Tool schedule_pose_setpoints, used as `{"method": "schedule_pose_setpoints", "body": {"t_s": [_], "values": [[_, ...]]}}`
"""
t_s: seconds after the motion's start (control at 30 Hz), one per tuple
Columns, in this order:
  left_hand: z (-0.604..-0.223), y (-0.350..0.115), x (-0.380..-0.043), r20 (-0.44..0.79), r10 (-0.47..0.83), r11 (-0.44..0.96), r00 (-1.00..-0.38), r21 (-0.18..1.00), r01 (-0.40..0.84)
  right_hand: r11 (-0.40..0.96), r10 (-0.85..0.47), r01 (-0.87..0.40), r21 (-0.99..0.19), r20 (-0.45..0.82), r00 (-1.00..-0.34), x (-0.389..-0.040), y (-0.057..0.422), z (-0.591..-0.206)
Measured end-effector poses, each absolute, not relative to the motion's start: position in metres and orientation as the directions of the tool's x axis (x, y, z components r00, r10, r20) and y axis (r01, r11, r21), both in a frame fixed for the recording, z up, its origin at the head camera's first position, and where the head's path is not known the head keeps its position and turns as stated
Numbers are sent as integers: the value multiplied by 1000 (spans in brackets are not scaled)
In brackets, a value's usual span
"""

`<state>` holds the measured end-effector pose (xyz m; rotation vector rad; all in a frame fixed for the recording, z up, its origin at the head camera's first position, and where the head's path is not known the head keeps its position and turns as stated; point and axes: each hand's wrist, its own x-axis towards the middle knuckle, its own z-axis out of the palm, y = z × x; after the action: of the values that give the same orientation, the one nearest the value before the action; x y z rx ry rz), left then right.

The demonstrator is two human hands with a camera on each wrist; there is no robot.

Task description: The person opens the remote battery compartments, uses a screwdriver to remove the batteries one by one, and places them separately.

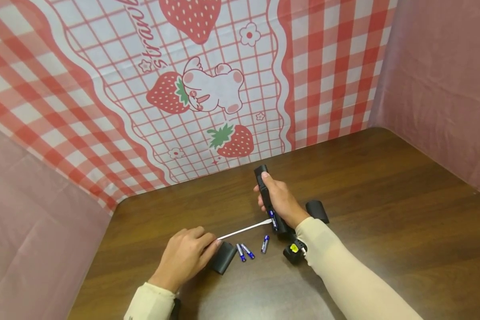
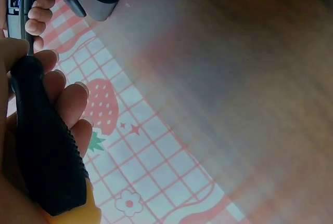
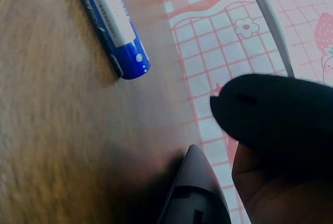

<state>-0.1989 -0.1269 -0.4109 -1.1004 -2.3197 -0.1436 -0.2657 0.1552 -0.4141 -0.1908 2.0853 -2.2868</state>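
Observation:
My left hand point(image 1: 186, 254) grips a flat-blade screwdriver by its black and yellow handle point(image 2: 47, 141). The pale shaft point(image 1: 244, 230) reaches right, its tip at the battery compartment of a long black device point(image 1: 280, 226). My right hand point(image 1: 281, 198) holds that device tilted, thumb along its upper part. At least one blue and silver battery point(image 1: 273, 220) shows in the compartment. Between the hands lie three loose batteries, one point(image 1: 265, 244) apart from a close pair point(image 1: 245, 252). Whether the blade touches a battery is hard to tell.
A black curved piece point(image 1: 224, 258) lies beside the left fingers. Another dark piece point(image 1: 317, 211) is right of the right hand. A small black item with a yellow patch point(image 1: 293, 251) sits by the right wrist. A strawberry-print cloth point(image 1: 216, 89) hangs behind the wooden table point(image 1: 384, 200).

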Motion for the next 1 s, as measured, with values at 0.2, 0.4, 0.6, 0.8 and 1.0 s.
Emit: {"method": "schedule_pose_setpoints", "body": {"t_s": [0.2,0.4,0.6,0.8,1.0], "values": [[-407,-123,-199,520,705,650,-483,-200,733,-60,-87,-64,-996,69,-994,-265,156,-413],[-404,-121,-199,532,707,649,-466,-226,727,-43,-63,-82,-996,84,-994,-265,156,-413],[-403,-120,-198,547,704,644,-452,-226,731,-33,-54,-86,-996,88,-995,-265,157,-413],[-405,-120,-197,532,700,656,-476,-216,723,-43,-46,-75,-996,77,-996,-265,157,-413],[-404,-118,-196,528,702,657,-478,-221,721,-43,-40,-68,-997,70,-997,-265,157,-414]]}}
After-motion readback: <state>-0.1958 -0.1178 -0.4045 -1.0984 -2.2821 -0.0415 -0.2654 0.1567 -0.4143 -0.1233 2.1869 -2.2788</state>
